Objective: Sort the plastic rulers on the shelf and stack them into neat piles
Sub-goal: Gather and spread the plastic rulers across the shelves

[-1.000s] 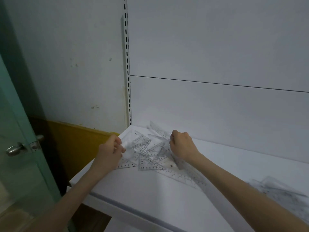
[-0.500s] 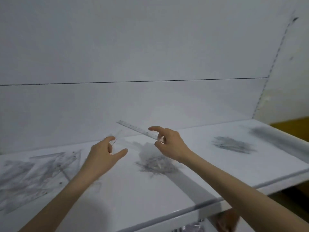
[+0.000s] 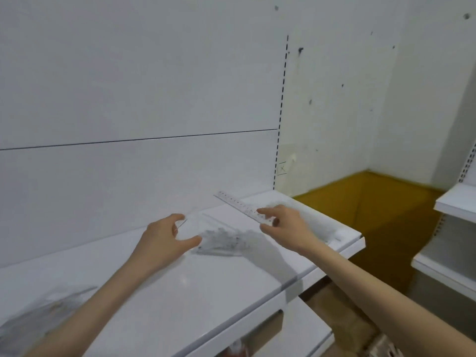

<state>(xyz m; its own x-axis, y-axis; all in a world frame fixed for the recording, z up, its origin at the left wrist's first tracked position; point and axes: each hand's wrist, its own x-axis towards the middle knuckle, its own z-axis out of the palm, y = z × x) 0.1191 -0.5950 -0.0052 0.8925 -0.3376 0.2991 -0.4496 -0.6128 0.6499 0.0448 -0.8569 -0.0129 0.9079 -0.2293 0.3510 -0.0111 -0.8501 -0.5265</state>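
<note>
One straight ruler [image 3: 239,206] is pinched by fingertips of the right hand [image 3: 286,228], likely bound for the ruler pile [image 3: 221,244] lying between these and the curved fingers of the left hand [image 3: 164,238], whose hold I cannot tell.

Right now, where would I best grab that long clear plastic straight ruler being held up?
Probably pinch the long clear plastic straight ruler across its flat faces at the free far end, coming from the left: the right hand pinches the near end, and the far part juts out unobstructed above the white shelf.
</note>
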